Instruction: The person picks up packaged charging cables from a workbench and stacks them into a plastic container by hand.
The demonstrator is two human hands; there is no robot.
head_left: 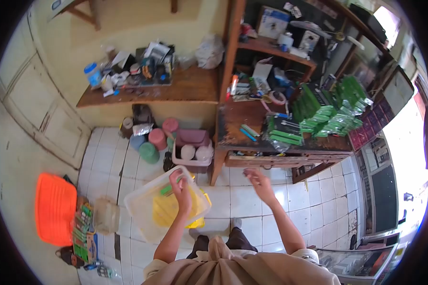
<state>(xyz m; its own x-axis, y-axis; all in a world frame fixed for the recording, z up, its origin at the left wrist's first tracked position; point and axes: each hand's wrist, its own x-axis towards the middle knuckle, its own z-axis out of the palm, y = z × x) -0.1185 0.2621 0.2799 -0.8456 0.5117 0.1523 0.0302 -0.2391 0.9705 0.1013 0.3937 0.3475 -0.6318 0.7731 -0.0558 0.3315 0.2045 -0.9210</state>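
Observation:
My left hand (181, 189) has its fingers curled at the far rim of a translucent plastic bin (140, 202), which sits at an angle below me. A small green item (167, 190) shows beside that hand, and something yellow (169, 209) shows through the bin. My right hand (258, 182) is raised over the floor in front of the desk, fingers apart; a small dark patch at its fingertips is too small to name. Nearest to it is the desk's drawer front (271, 160). Stacks of green packs in clear wrap (314, 107) lie on the desk (233, 118).
A pinkish basket (192, 160) and several coloured rolls (158, 138) stand on the tiled floor below a cluttered wall shelf (190, 90). To the left are an orange tub (55, 209), a clear container (106, 216) and more green packs (83, 237). A glass case (354, 261) is at lower right.

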